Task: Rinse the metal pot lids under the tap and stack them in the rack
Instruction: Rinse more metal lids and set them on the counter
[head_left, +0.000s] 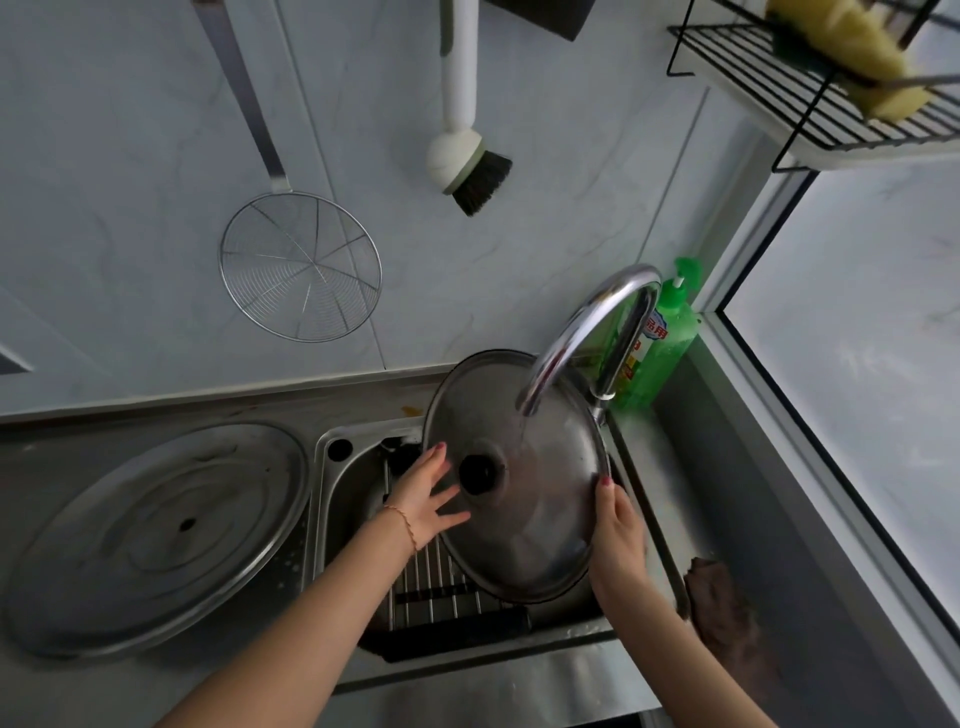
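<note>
A round metal pot lid (540, 519) with a dark knob in its middle is tilted over the sink (343, 467), under the curved chrome tap (587, 332). A thin stream of water falls from the spout onto the lid. My right hand (618, 535) grips the lid's right rim. My left hand (426, 499) lies flat on the lid's left side with fingers spread beside the knob. A second, larger metal lid (156, 535) lies on the counter to the left. A rack of metal bars (436, 587) sits across the sink below the held lid.
A wire skimmer (301, 265) and a white dish brush (467, 161) hang on the wall. Behind the tap stands a green soap bottle (660, 348). A brown cloth (722, 613) lies right of the sink. A black wire shelf (810, 88) holds a yellow sponge.
</note>
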